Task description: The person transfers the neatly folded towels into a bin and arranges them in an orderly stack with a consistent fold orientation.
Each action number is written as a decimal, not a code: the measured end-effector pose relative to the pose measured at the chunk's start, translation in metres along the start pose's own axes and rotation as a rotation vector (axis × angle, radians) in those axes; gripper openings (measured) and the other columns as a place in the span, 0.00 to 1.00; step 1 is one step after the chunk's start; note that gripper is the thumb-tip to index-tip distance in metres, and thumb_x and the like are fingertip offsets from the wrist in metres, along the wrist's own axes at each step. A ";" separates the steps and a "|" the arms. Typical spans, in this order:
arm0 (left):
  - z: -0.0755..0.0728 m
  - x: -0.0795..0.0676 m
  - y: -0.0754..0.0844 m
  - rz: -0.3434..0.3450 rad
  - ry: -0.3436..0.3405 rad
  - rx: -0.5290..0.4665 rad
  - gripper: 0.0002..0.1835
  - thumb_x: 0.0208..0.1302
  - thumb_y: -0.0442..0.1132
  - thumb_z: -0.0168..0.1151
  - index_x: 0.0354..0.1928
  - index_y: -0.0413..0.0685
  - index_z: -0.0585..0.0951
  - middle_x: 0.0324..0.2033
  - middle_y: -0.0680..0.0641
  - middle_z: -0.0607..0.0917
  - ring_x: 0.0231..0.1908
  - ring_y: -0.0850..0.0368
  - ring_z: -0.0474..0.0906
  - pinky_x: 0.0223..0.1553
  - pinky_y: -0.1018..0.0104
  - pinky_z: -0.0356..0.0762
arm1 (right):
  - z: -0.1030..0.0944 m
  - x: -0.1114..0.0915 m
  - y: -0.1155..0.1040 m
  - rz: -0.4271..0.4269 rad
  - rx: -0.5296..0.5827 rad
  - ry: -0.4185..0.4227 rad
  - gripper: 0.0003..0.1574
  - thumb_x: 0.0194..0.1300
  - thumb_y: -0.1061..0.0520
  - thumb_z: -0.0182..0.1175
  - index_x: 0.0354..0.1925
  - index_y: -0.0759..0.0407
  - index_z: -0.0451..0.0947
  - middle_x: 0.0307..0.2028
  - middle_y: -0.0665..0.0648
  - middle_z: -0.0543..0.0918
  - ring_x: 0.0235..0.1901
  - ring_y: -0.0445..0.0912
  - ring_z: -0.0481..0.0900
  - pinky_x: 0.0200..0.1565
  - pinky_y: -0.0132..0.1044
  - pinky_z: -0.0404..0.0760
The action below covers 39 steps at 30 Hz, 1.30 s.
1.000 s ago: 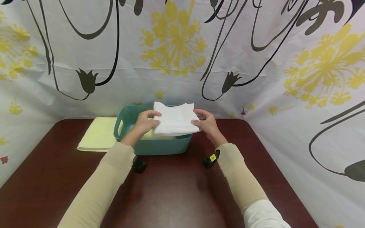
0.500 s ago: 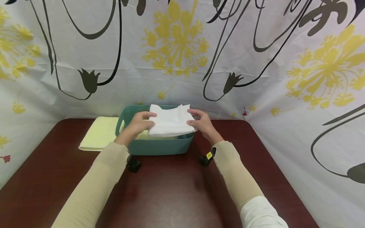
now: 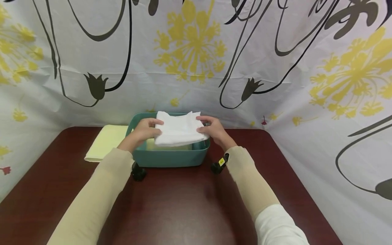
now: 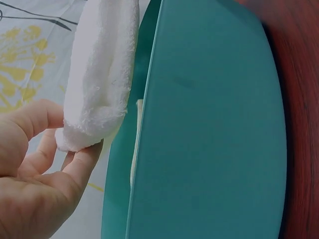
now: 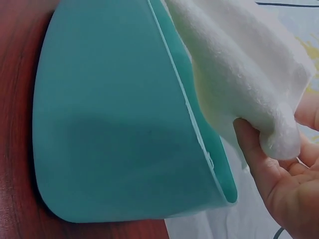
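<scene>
A folded white towel (image 3: 180,129) is held level above the teal basket (image 3: 171,158). My left hand (image 3: 141,132) grips its left edge between thumb and fingers, and my right hand (image 3: 215,130) grips its right edge the same way. The left wrist view shows the thick, fluffy end of the towel (image 4: 99,74) over the left hand's fingers (image 4: 82,162). From the right wrist, the towel (image 5: 244,69) sags beside the basket's rim. Inside the basket lies a pale yellow cloth (image 3: 168,147), partly hidden under the white towel.
A folded pale yellow towel (image 3: 105,144) lies left of the basket on the dark red-brown table (image 3: 180,204). Behind the table hangs a white curtain (image 3: 144,61) with yellow and dark flower prints. A small black camera sits at each wrist.
Both hands have moved a little to the left with the white towel, which now sits more centrally over the basket. The grip stays the same, and the basket has not visibly moved.
</scene>
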State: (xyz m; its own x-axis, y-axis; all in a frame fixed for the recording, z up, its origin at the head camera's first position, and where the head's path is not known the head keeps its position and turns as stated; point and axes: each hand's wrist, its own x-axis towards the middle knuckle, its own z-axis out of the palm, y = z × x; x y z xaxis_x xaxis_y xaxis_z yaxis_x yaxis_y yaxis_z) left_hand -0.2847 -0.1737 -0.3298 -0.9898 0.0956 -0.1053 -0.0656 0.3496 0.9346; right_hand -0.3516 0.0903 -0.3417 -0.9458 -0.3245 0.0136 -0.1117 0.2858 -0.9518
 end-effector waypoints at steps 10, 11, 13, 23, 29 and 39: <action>-0.016 0.007 -0.001 0.012 -0.070 0.083 0.22 0.56 0.30 0.55 0.54 0.33 0.69 0.37 0.39 0.66 0.35 0.50 0.62 0.42 0.56 0.70 | 0.004 0.014 -0.002 0.070 0.005 -0.090 0.29 0.54 0.69 0.63 0.56 0.58 0.74 0.55 0.58 0.67 0.51 0.51 0.64 0.41 0.39 0.73; -0.017 0.007 0.000 0.013 -0.079 0.095 0.22 0.56 0.31 0.55 0.54 0.32 0.68 0.36 0.40 0.65 0.34 0.50 0.62 0.40 0.56 0.70 | 0.004 0.015 -0.002 0.071 0.003 -0.099 0.29 0.54 0.69 0.63 0.56 0.58 0.74 0.55 0.59 0.67 0.51 0.51 0.64 0.41 0.38 0.73; -0.021 0.010 0.000 0.009 -0.093 0.118 0.22 0.55 0.31 0.55 0.53 0.32 0.67 0.35 0.40 0.65 0.33 0.50 0.62 0.38 0.58 0.69 | 0.004 0.018 -0.003 0.074 0.002 -0.121 0.29 0.55 0.69 0.62 0.56 0.59 0.73 0.54 0.59 0.67 0.52 0.51 0.64 0.41 0.38 0.74; -0.032 0.026 -0.002 -0.008 -0.138 0.188 0.15 0.54 0.30 0.56 0.40 0.36 0.63 0.32 0.43 0.63 0.27 0.54 0.63 0.30 0.64 0.66 | 0.006 0.029 -0.011 0.112 0.026 -0.193 0.30 0.57 0.68 0.61 0.58 0.58 0.71 0.49 0.61 0.69 0.49 0.50 0.68 0.34 0.36 0.75; -0.038 0.032 0.001 0.003 -0.202 0.160 0.14 0.54 0.29 0.56 0.32 0.40 0.60 0.27 0.46 0.62 0.23 0.57 0.62 0.26 0.65 0.65 | 0.004 0.036 -0.013 0.145 0.042 -0.232 0.29 0.58 0.68 0.60 0.58 0.59 0.71 0.58 0.59 0.65 0.57 0.53 0.66 0.39 0.40 0.76; -0.047 0.042 -0.001 -0.040 -0.289 0.142 0.14 0.54 0.28 0.57 0.28 0.42 0.59 0.26 0.47 0.60 0.24 0.58 0.59 0.28 0.66 0.64 | 0.006 0.050 -0.021 0.231 -0.007 -0.299 0.27 0.58 0.67 0.59 0.57 0.59 0.72 0.65 0.56 0.60 0.54 0.50 0.70 0.45 0.42 0.74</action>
State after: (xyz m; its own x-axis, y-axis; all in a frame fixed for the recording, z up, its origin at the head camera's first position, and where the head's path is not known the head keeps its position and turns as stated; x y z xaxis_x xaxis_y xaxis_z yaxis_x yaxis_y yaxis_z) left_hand -0.3326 -0.2137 -0.3192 -0.9088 0.3324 -0.2523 -0.0655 0.4835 0.8729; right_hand -0.3943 0.0625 -0.3225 -0.8155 -0.4996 -0.2921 0.0911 0.3876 -0.9173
